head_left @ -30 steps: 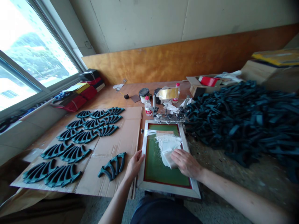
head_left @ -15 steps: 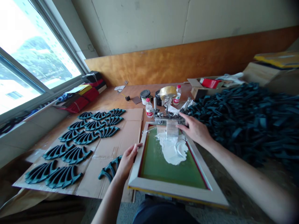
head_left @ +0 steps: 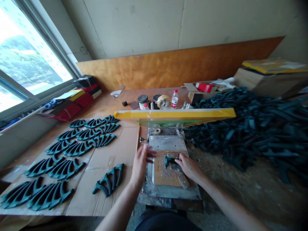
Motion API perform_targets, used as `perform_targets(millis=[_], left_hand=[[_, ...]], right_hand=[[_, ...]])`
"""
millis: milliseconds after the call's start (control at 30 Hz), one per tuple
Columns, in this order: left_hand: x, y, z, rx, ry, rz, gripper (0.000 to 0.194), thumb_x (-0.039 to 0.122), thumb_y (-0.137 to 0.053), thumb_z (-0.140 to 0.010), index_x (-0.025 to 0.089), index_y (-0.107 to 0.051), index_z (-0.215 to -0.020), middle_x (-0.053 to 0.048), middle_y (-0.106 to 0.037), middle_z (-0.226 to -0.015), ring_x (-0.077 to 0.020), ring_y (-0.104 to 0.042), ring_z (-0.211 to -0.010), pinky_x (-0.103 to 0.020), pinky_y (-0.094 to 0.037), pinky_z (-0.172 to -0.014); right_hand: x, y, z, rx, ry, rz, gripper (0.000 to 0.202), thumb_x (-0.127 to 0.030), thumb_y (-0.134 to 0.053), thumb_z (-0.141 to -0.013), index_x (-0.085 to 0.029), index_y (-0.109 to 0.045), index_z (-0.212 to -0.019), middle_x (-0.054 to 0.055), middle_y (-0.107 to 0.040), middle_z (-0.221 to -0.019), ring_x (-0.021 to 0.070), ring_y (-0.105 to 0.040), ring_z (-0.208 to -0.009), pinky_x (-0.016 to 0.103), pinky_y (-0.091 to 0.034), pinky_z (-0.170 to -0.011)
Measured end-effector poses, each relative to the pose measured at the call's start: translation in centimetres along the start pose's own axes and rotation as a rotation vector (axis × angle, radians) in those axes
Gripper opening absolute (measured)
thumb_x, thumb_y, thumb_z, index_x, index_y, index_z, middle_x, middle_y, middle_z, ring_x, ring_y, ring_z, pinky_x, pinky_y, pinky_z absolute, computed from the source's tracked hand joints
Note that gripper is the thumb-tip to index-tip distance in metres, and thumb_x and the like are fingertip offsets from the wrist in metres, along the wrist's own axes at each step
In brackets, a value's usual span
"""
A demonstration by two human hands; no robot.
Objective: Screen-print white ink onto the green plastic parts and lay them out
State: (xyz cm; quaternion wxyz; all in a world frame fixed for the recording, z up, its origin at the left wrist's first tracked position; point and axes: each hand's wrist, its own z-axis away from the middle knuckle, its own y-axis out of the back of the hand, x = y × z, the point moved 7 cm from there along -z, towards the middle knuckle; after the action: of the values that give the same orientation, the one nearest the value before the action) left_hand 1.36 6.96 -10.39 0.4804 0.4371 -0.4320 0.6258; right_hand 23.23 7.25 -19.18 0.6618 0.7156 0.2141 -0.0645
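My right hand point(head_left: 190, 166) pinches one end of a small dark green curved plastic part point(head_left: 167, 161), which lies on a wooden board point(head_left: 160, 175) fixed over a metal base plate point(head_left: 166, 142). At the board's left edge is my left hand point(head_left: 140, 163), fingers apart, slightly blurred and holding nothing. Above and behind the board, the screen printing frame point(head_left: 174, 114) is tilted up, its yellow-taped front edge facing me. Its green mesh shows only as a thin strip underneath, so the white ink and the squeegee are hidden.
Rows of similar green parts point(head_left: 79, 149) lie fanned out on cardboard point(head_left: 96, 170) to the left. A large heap of them point(head_left: 240, 128) covers the right side. Jars point(head_left: 142, 101), a tape roll point(head_left: 164, 102) and a red-capped bottle point(head_left: 175, 99) stand behind the frame.
The screen frame has swung up from lying flat, uncovering the board and base plate. Both hands have left the frame and squeegee area; my right hand now grips a green part on the board.
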Motion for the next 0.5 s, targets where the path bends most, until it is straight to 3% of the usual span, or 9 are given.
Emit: perform_targets(millis=[33, 67, 133, 200, 267, 333, 433, 500], left_hand=[[-3.9, -1.6, 1.8, -0.162, 0.200, -0.044, 0.066, 0.069, -0.058, -0.071, 0.011, -0.063, -0.102, -0.016, -0.072, -0.090, -0.0248, -0.068, -0.079, -0.026, -0.049, -0.053], [-7.2, -2.5, 3.6, -0.222, 0.342, -0.041, 0.070, 0.070, -0.061, -0.068, 0.012, -0.062, -0.107, -0.019, -0.071, -0.101, -0.0287, -0.069, -0.087, -0.028, -0.051, -0.054], [-11.2, -3.3, 6.1, -0.193, 0.456, 0.060, 0.071, 0.073, -0.057, -0.069, 0.017, -0.060, -0.113, -0.017, -0.067, -0.116, -0.0309, -0.065, -0.103, -0.030, -0.054, -0.060], [-12.4, -2.7, 6.7, -0.084, 0.453, 0.176, 0.065, 0.072, -0.057, -0.070, 0.018, -0.060, -0.107, -0.015, -0.068, -0.113, -0.0291, -0.065, -0.104, -0.030, -0.054, -0.064], [-12.1, -0.3, 5.9, 0.010, 0.412, 0.205, 0.061, 0.069, -0.060, -0.070, 0.017, -0.059, -0.102, -0.013, -0.070, -0.106, -0.0258, -0.069, -0.092, -0.029, -0.054, -0.062], [-11.2, 4.4, 4.6, 0.135, 0.339, 0.126, 0.059, 0.068, -0.059, -0.071, 0.017, -0.057, -0.100, -0.012, -0.070, -0.102, -0.0215, -0.070, -0.079, -0.027, -0.052, -0.058], [-11.1, 14.9, 4.2, 0.431, 0.273, -0.142, 0.052, 0.067, -0.043, -0.081, 0.017, -0.051, -0.093, -0.012, -0.071, -0.093, -0.0175, -0.069, -0.069, -0.026, -0.052, -0.058], [-12.1, 21.5, 5.4, 0.605, 0.334, -0.391, 0.049, 0.061, -0.027, -0.089, 0.017, -0.048, -0.092, -0.013, -0.072, -0.091, -0.0172, -0.069, -0.069, -0.028, -0.053, -0.059]], right_hand=[[-1.0, 0.2, 0.3, 0.020, -0.028, -0.030, 0.019, -0.030, -0.044, -0.094, -0.020, -0.049, -0.078, 0.004, -0.061, -0.071, 0.0175, -0.060, -0.065, 0.027, -0.043, -0.059], [-2.3, 0.6, 0.7, 0.056, -0.026, -0.060, 0.018, -0.030, -0.044, -0.095, -0.020, -0.049, -0.080, 0.004, -0.061, -0.072, 0.0178, -0.060, -0.066, 0.027, -0.044, -0.060], [-6.0, 1.3, 1.6, 0.135, 0.090, -0.104, 0.014, -0.028, -0.044, -0.094, -0.020, -0.050, -0.085, 0.006, -0.062, -0.081, 0.0196, -0.061, -0.075, 0.030, -0.047, -0.068], [-9.2, 1.6, 2.3, 0.129, 0.308, -0.127, 0.011, -0.022, -0.043, -0.093, -0.021, -0.053, -0.089, 0.007, -0.063, -0.089, 0.0206, -0.060, -0.085, 0.033, -0.048, -0.077], [-9.1, 2.3, 2.1, 0.105, 0.444, -0.128, 0.017, -0.015, -0.041, -0.091, -0.021, -0.057, -0.093, 0.007, -0.064, -0.094, 0.0207, -0.059, -0.092, 0.035, -0.047, -0.083], [-4.4, 3.7, 0.4, 0.141, 0.381, -0.083, 0.026, -0.011, -0.038, -0.088, -0.022, -0.061, -0.095, 0.007, -0.065, -0.096, 0.0219, -0.059, -0.094, 0.036, -0.048, -0.083], [7.8, 5.2, -3.1, 0.218, 0.157, 0.091, 0.033, -0.010, -0.037, -0.080, -0.021, -0.066, -0.092, 0.015, -0.066, -0.094, 0.0276, -0.060, -0.089, 0.042, -0.048, -0.080], [15.4, 4.7, -4.7, 0.214, 0.068, 0.166, 0.031, -0.013, -0.044, -0.070, -0.021, -0.069, -0.085, 0.020, -0.066, -0.092, 0.0283, -0.060, -0.081, 0.043, -0.046, -0.072]])
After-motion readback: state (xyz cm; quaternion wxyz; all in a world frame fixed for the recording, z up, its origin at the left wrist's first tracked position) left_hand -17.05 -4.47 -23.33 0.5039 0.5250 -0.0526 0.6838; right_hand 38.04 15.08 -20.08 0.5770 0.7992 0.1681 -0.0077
